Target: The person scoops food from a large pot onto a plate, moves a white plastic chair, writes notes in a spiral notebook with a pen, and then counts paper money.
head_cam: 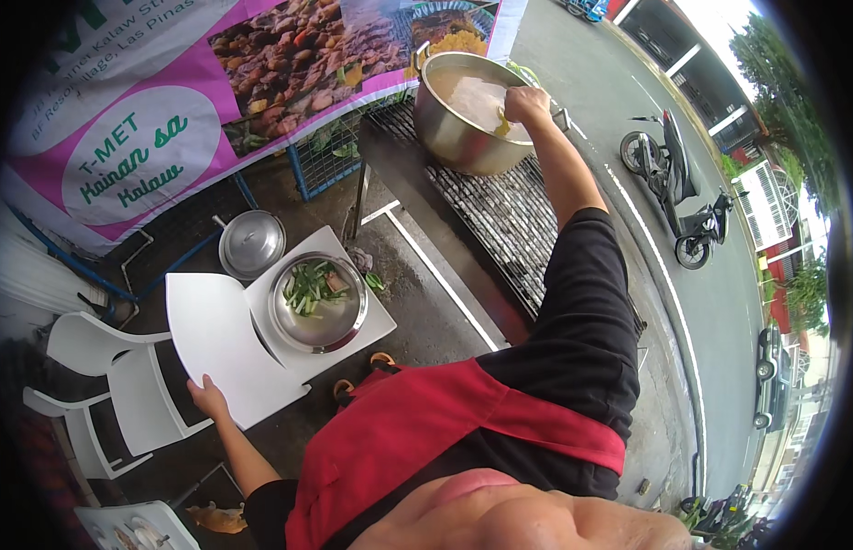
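Observation:
My right hand (527, 105) is closed over the right side of a large metal stockpot (471, 148). It grips a yellow-green bundle (502, 124), perhaps leaves or stalks, that shows on both sides of my fist. Cloudy broth with pale foam (471, 100) fills much of the pot, which stands on a long barbecue grill (495, 199). My left hand (207, 397) holds the edge of a white plastic chair's back (213, 337), thumb on top. On that chair's seat rests a steel bowl (316, 333) with cut green vegetables (313, 285) inside.
A lidded metal pan (252, 240) is beyond the chair. Another white chair (148, 392) stands at left. A printed banner (151, 158) hangs behind. A cat (220, 518) lies low at left, near a white table (141, 522). A motorcycle (667, 179) is on the road.

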`<state>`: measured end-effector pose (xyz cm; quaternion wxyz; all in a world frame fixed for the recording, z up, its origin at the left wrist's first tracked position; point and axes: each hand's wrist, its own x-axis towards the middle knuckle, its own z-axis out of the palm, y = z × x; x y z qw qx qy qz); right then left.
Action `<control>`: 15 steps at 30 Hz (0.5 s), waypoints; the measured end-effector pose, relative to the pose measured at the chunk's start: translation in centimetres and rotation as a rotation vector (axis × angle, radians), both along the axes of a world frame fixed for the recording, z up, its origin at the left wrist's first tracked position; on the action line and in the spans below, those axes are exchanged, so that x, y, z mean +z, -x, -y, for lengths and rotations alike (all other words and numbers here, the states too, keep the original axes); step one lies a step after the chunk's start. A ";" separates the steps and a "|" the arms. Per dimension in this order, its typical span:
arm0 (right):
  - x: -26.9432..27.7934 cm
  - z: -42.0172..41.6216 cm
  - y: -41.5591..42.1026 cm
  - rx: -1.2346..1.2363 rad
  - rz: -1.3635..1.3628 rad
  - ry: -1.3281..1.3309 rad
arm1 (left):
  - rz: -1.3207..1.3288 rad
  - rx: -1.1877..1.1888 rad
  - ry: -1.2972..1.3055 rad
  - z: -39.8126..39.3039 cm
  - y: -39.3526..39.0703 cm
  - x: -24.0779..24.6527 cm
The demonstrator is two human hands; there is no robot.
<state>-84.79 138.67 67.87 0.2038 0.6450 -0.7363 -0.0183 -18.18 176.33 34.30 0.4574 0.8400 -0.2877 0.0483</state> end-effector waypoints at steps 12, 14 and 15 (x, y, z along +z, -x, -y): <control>-0.9 0.8 -1.7 -0.068 0.389 0.050 | -0.044 -0.020 -0.012 0.6 -0.1 -0.1; -0.7 0.7 -1.5 -0.083 0.420 0.045 | -0.065 -0.028 0.001 0.7 0.0 0.1; -0.8 0.7 -1.4 -0.089 0.436 0.041 | -0.077 -0.033 0.016 0.6 -0.2 0.1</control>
